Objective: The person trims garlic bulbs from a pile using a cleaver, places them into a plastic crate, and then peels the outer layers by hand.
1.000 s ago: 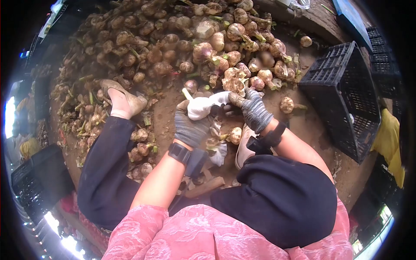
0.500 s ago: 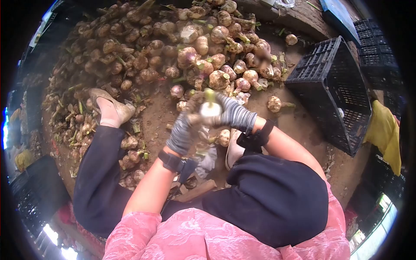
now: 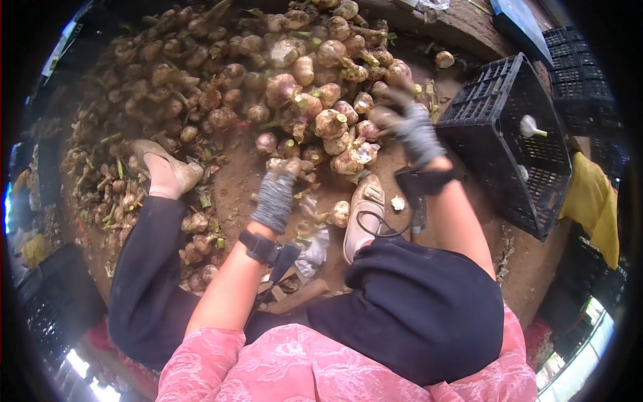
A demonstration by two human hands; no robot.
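Observation:
My left hand (image 3: 276, 194), in a grey glove, is low in the middle at the near edge of a pile of garlic bulbs (image 3: 221, 119). Its fingers are curled, and what they hold, if anything, is too unclear to name. My right hand (image 3: 414, 134), gloved too, is at the pile's right side, blurred, with its fingers apart and nothing seen in them. Right of it, a clean white garlic bulb (image 3: 528, 126) with a green stem shows within the opening of a tilted black crate (image 3: 479, 130); whether it touches the crate is unclear.
My shoes (image 3: 365, 214) rest on the dirt floor among loose bulbs and peelings. More black crates (image 3: 577, 74) are at the far right, near a blue panel (image 3: 519, 27) and a yellow cloth (image 3: 593, 211). A dark crate (image 3: 57, 295) is at the lower left.
My hands have moved apart, the right one up and to the right. The white bulb that was between them is gone from there, and a white bulb now shows at the crate's opening.

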